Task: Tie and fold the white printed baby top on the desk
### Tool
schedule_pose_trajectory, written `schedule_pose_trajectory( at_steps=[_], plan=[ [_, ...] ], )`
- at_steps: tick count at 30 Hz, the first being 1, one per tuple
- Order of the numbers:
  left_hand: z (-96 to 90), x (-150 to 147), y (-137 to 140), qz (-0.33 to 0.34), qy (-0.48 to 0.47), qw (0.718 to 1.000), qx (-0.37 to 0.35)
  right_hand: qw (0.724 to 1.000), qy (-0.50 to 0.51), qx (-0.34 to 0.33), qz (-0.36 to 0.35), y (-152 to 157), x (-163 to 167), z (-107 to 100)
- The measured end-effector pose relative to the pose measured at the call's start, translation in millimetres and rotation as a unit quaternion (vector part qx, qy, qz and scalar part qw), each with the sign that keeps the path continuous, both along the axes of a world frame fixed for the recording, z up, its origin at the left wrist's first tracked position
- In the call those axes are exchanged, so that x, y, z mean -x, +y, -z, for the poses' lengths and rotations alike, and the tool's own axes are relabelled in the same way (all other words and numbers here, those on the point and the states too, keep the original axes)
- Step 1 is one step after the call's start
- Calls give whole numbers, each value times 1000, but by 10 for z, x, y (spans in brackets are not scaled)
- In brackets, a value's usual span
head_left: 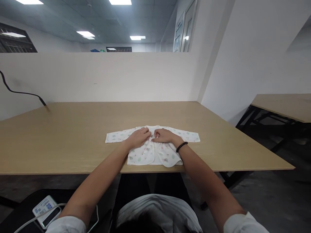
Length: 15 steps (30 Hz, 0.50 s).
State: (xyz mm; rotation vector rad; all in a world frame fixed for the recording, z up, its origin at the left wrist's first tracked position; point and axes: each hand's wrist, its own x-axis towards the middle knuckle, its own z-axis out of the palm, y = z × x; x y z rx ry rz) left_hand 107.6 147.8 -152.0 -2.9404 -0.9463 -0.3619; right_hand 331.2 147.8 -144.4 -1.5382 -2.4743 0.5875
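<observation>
A small white baby shirt (142, 156) with a pale printed pattern lies spread on the wooden table (80, 129), sleeves stretched out to both sides. Its front is split down the middle, and the lower right panel is slightly rumpled at the hem. My left hand (139, 137) rests on the upper chest left of the opening, its fingers bent together at the cloth's edge. Facing it across the opening, my right hand (164, 135) has curled fingers pinching at the other front edge. A beaded bracelet circles my right wrist. What lies under the fingertips is hidden.
A white partition (116, 77) stands along the table's back edge. A black cable (23, 93) comes down to the back left corner. At lower left, a white power bank (47, 210) with a cord lies on a dark seat. Another table (286, 105) stands at right.
</observation>
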Motion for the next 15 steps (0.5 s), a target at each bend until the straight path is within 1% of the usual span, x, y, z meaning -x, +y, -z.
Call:
schedule_pose_trajectory(
  at_steps=[2,5,10,15],
  plan=[
    [-1,7,-6,18,-21,999,17,1000,22,7,3,-18,-9,-14],
    [4,7,3,24,-73,994,77,998,57,5,9,-51,-6,-14],
    [82,-41,6,-13,-139,983,122,994,102,-11,33,-98,-4,72],
    [201,-77,-37,-44,-219,961,165,979,192,-33,55,-168,-25,223]
  ],
)
